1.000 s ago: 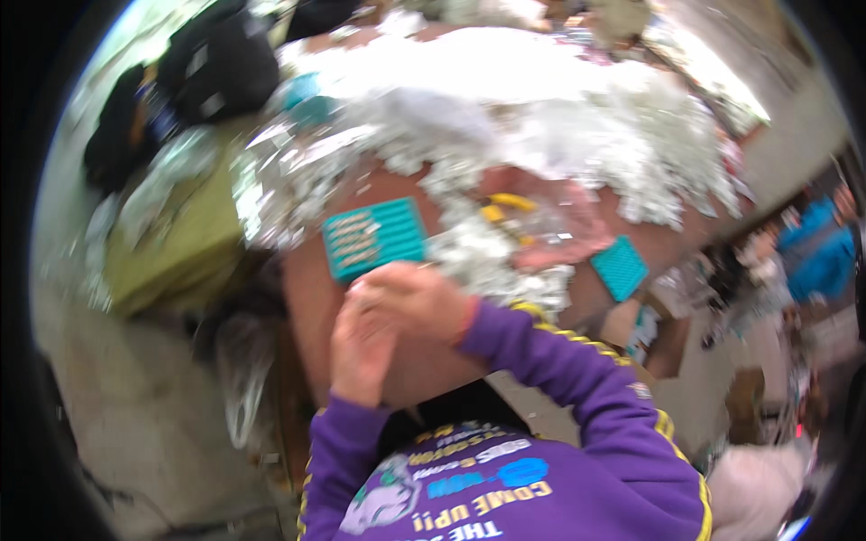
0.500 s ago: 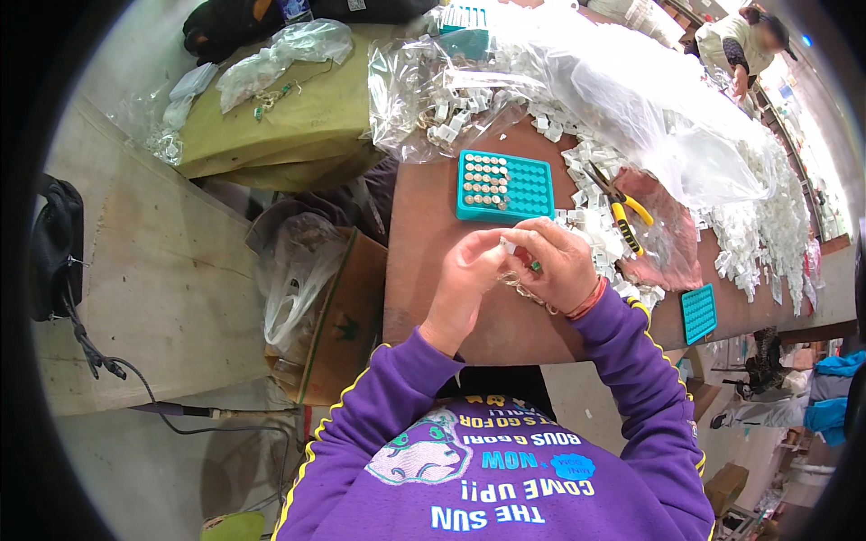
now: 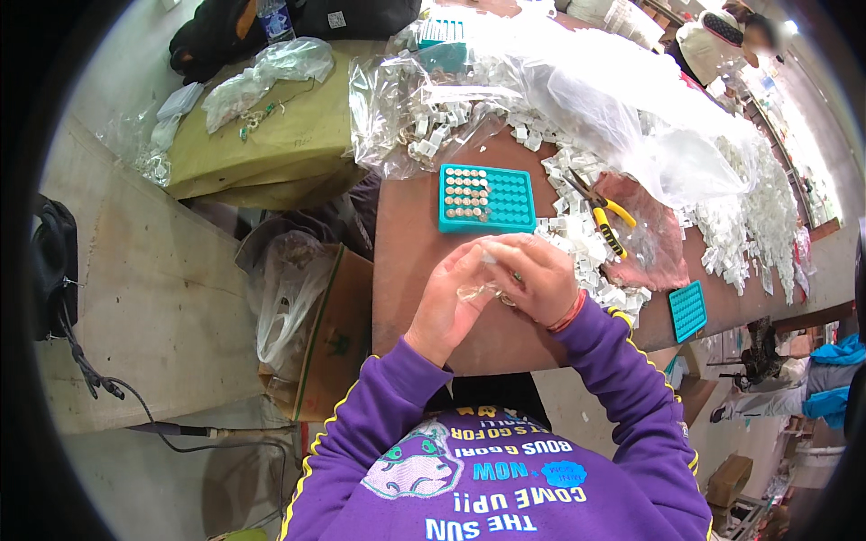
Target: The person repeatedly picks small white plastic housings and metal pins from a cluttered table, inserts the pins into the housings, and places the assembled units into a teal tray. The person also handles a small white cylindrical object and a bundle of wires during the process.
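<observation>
My left hand [image 3: 448, 302] and my right hand [image 3: 544, 281] meet over the near part of the brown table, fingertips together. Between them shows a small white piece [image 3: 489, 257], pinched by the fingers of both hands. Thin pale loops of wire or cord [image 3: 478, 291] hang below it, between the palms; their ends are hidden. Just beyond my fingers lies a teal tray [image 3: 514, 200] of round pockets. Small round silvery pieces [image 3: 466, 192] fill the pockets in its left half.
Yellow-handled pliers [image 3: 606, 221] lie at the right on a heap of small white plastic pieces [image 3: 577, 239]. A second teal tray [image 3: 688, 312] sits near the right edge. Clear plastic bags [image 3: 595, 99] cover the back. Left of the table stands a cardboard box [image 3: 336, 334]. A person [image 3: 713, 50] is far right.
The view has shifted, so the table appears further left and lower. My hands stay together; the pale loops now show more against my left palm, and the green bit by my right fingers shows less.
</observation>
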Action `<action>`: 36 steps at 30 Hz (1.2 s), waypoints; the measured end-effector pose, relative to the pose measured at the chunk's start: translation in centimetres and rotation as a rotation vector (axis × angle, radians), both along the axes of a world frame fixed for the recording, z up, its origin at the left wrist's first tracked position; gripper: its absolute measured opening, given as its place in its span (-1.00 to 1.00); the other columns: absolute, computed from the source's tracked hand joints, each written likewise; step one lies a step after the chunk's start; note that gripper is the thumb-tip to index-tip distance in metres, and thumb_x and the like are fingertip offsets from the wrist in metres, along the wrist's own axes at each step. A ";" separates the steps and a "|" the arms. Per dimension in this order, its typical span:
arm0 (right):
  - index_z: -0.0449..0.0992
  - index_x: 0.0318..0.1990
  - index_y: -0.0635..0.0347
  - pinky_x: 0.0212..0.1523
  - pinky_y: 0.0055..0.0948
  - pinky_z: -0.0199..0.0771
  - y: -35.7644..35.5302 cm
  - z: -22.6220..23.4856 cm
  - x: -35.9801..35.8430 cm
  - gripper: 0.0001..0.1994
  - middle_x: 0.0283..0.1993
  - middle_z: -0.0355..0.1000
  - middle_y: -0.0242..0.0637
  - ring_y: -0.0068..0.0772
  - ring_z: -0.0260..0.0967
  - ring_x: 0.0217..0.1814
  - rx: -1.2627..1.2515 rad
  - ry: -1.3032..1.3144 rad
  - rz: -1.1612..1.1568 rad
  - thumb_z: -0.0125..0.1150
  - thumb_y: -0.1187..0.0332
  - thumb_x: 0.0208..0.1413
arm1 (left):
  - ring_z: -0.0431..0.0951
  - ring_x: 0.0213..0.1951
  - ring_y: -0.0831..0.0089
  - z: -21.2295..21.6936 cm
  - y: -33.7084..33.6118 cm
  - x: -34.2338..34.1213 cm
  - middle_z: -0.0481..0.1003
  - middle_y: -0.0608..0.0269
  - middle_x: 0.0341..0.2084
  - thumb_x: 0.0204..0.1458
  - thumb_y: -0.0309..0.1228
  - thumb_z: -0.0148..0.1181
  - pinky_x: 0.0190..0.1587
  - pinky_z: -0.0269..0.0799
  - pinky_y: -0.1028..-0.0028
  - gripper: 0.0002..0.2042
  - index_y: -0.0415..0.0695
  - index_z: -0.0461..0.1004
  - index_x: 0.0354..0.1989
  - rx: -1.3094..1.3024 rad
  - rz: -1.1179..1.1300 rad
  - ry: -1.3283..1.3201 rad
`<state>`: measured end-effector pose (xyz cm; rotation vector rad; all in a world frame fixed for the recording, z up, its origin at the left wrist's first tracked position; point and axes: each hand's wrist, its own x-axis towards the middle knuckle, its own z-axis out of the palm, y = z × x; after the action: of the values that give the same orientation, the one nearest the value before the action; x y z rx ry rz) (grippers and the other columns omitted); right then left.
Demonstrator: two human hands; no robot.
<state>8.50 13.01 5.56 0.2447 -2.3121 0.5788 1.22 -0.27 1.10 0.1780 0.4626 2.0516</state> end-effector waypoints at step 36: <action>0.60 -0.36 0.12 -0.24 -0.39 0.47 2.7 -0.1 9.3 -0.88 -0.34 0.50 -0.33 -0.26 0.46 -0.27 0.074 -0.356 -0.299 0.27 0.48 -0.12 | 0.51 0.00 0.23 -1.7 0.3 -0.7 0.50 0.11 -0.13 0.14 -0.47 0.17 0.10 0.44 0.32 -0.72 -0.24 0.40 0.01 -0.099 0.199 0.056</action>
<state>17.78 15.69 5.49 -0.1844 -2.6486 0.4106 0.53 0.07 -0.55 0.1345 0.6372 2.2157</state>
